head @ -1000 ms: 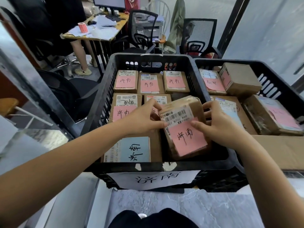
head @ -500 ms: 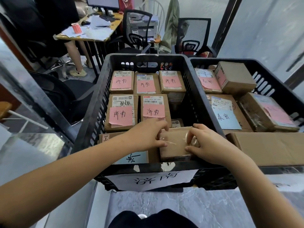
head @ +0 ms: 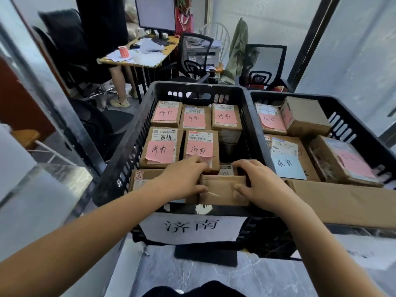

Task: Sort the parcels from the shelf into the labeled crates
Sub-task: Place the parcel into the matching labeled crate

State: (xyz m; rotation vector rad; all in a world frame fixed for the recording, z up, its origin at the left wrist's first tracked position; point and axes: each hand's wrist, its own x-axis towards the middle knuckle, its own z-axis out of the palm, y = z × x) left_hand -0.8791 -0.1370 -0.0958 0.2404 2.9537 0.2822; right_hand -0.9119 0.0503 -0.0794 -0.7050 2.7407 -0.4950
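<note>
A brown cardboard parcel (head: 222,189) lies at the near right corner of the left black crate (head: 120,168), plain side up. My left hand (head: 184,179) grips its left edge and my right hand (head: 257,181) grips its right edge. Several parcels with pink handwritten labels (head: 159,152) fill this crate. A white paper sign (head: 190,228) with handwritten characters hangs on the crate's front wall. The right black crate (head: 347,123) holds more parcels, one with a blue label (head: 286,166).
A large flat cardboard box (head: 342,204) lies across the near edge of the right crate. Behind the crates stand office chairs (head: 192,58), a desk (head: 139,56) with papers and a monitor, and a seated person's legs (head: 120,86). A grey marble surface (head: 214,275) lies below.
The parcel was held up with its pink label facing me, then turned over and lowered into the near right corner of the left crate. Both hands stayed on it.
</note>
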